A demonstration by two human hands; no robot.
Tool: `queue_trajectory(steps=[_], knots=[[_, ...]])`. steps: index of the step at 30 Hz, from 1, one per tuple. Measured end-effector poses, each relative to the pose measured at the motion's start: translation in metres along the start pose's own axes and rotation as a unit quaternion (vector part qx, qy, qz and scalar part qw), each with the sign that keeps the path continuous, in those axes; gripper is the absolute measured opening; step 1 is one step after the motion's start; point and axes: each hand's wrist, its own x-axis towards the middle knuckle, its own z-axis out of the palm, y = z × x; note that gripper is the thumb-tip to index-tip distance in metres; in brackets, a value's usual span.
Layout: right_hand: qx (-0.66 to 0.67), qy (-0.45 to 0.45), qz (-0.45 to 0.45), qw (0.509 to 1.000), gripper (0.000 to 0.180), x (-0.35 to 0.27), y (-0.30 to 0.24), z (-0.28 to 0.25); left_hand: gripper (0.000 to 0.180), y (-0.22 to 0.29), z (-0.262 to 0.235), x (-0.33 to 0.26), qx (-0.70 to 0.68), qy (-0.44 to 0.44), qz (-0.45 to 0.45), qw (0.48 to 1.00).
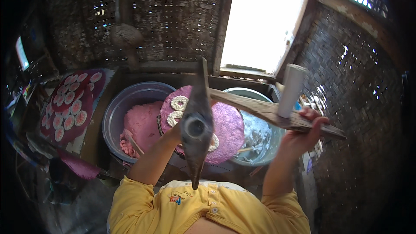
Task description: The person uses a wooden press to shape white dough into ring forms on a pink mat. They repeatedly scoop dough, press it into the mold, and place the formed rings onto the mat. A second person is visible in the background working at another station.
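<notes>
A dark wooden piece with pointed ends and a round hole (pixel 197 121) stands close in the middle. A long wooden bar (pixel 249 103) runs from it to the right, with a white cylinder (pixel 292 89) upright on it. My right hand (pixel 303 132) is closed around the bar near its right end. My left hand (pixel 174 133) reaches behind the pointed piece, beside a round purple mat (pixel 227 132); its fingers are mostly hidden. Cream-coloured rings (pixel 179 102) of coiled strands lie on the mat, partly covered by the wood.
A grey-blue tub (pixel 113 104) at left holds pink dough (pixel 141 121) and a stick (pixel 135 145). Behind the bar sits a pale green basin (pixel 279 136) with bluish-white material. Farther left, pink-white discs (pixel 69 97) lie on maroon cloth. Woven walls (pixel 173 17) surround a bright opening (pixel 262 21).
</notes>
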Motion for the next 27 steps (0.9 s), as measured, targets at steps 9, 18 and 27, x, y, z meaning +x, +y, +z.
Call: queue_trajectory(steps=[9,18,27], knots=[[-0.199,-0.353,0.407,0.819,0.04,-0.023,0.087,-0.118,0.028,0.073,-0.032,-0.031,-0.257,0.163,0.166,0.938],[-0.579,-0.629,0.478,0.202,0.048,-0.133,0.154,-0.262,0.025,0.111,-0.064,-0.119,-0.165,0.294,0.195,0.921],[-0.53,-0.589,0.603,0.092,0.016,-0.02,0.108,-0.25,0.024,0.137,-0.087,-0.178,-0.164,0.297,0.216,0.916]])
